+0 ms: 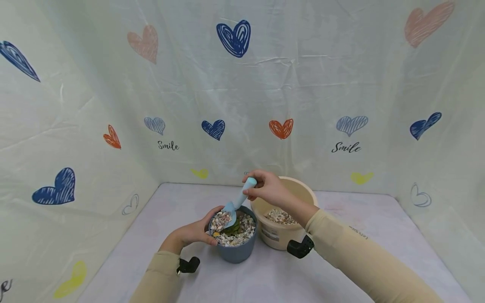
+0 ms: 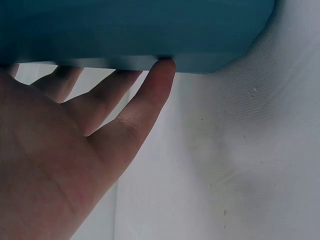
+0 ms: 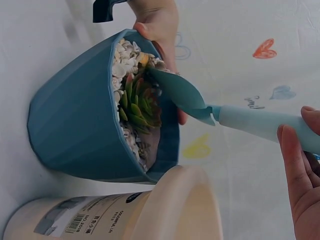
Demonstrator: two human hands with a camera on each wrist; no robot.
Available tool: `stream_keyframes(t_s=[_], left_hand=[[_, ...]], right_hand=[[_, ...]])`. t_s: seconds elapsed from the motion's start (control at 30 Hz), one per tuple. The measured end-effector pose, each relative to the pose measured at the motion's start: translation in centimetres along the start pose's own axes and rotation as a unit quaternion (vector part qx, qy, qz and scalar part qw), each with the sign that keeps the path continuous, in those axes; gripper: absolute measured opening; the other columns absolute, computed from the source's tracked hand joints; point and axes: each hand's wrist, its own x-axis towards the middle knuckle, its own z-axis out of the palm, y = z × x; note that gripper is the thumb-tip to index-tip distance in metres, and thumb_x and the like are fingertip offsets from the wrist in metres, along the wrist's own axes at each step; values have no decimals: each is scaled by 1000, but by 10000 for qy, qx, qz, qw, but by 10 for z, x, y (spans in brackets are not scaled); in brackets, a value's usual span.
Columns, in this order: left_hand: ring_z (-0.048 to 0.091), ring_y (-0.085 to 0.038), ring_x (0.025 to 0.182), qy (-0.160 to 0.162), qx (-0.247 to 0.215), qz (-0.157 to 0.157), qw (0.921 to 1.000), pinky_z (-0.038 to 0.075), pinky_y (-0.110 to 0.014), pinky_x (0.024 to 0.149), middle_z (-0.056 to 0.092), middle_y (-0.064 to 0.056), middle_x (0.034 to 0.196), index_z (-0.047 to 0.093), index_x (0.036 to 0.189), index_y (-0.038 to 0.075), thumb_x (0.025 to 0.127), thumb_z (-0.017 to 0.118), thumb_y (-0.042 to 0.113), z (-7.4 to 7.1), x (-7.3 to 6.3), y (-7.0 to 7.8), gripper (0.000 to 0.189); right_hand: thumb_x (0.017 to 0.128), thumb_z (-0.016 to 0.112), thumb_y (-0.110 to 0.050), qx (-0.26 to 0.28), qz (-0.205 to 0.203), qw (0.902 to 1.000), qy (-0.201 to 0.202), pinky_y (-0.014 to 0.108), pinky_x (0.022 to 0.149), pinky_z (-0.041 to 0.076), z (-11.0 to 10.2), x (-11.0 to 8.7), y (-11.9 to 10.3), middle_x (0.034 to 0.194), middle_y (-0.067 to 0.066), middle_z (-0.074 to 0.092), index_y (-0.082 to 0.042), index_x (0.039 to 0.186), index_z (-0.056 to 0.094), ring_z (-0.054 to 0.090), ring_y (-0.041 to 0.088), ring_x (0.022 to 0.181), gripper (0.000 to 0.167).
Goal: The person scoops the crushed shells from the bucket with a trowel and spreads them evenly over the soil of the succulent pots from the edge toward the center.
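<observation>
In the middle of the head view, slightly below centre, a light blue scoop (image 1: 242, 196) is held slanted over a blue pot (image 1: 235, 254), its blade lowered at the pot's left side. The scoop's handle is gripped by the right hand (image 1: 267, 186), its fingers closed around the upper end. The pot, upright on the desk (image 1: 295, 282), is held at its left by the left hand (image 1: 195, 231), the fingers parted and curved about its side, with the thumb in front. Beside the blade, a succulent (image 1: 233, 228) is ringed by pale stones (image 1: 246, 229) (its leaves are seen tinged with red in the right wrist view). Just right of the pot, a cream bucket (image 1: 282, 238) is placed, more stones being contained in it. Across the upper frame, a whitish cloth (image 1: 257, 92) is printed with hearts.
</observation>
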Motion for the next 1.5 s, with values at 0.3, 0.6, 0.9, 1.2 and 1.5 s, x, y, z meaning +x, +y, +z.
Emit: stream_keyframes(t_s=[0.3, 0.6, 0.9, 1.2, 1.5], left_hand=[[8, -42, 142, 177, -87, -3, 9998, 17, -64, 107, 7, -20, 157, 1, 157, 20, 78, 84, 32, 4, -3, -3, 115], [7, -43, 142, 385, -138, 6, 9992, 12, -65, 108, 8, -22, 156, 5, 156, 25, 77, 85, 30, 11, -7, -1, 113], [4, -46, 142, 582, -156, -115, 9981, 11, -67, 107, 5, -22, 157, 5, 157, 26, 77, 85, 27, 17, -9, 1, 113], [5, -44, 143, 746, -102, -129, 9971, 12, -67, 107, 8, -21, 157, 7, 156, 28, 76, 85, 26, 19, -10, 0, 112], [4, -46, 142, 822, -144, -20, 9965, 13, -67, 107, 5, -22, 158, 7, 156, 25, 77, 84, 26, 24, -13, 4, 110]], right_hand=[[88, 70, 1, -57, -53, 10000, 2, 52, 75, 54, 0, 2, 2, 89, 14, 67, 5, 114, 63, 68, 24, 74, 28], [88, 70, 1, -84, -71, 9999, -12, 52, 74, 55, 0, 2, 2, 89, 14, 67, 5, 114, 63, 68, 24, 74, 28], [88, 70, 1, -144, -13, 9999, 3, 52, 74, 55, 0, 2, 1, 91, 14, 68, 4, 115, 63, 68, 23, 74, 28], [87, 70, 2, -164, 68, 9998, 52, 56, 77, 53, -1, 2, -1, 90, 13, 68, 3, 114, 64, 68, 23, 74, 28], [87, 70, 1, -274, 82, 9996, 86, 46, 72, 56, -2, 4, -1, 90, 12, 68, 2, 115, 64, 68, 23, 74, 28]])
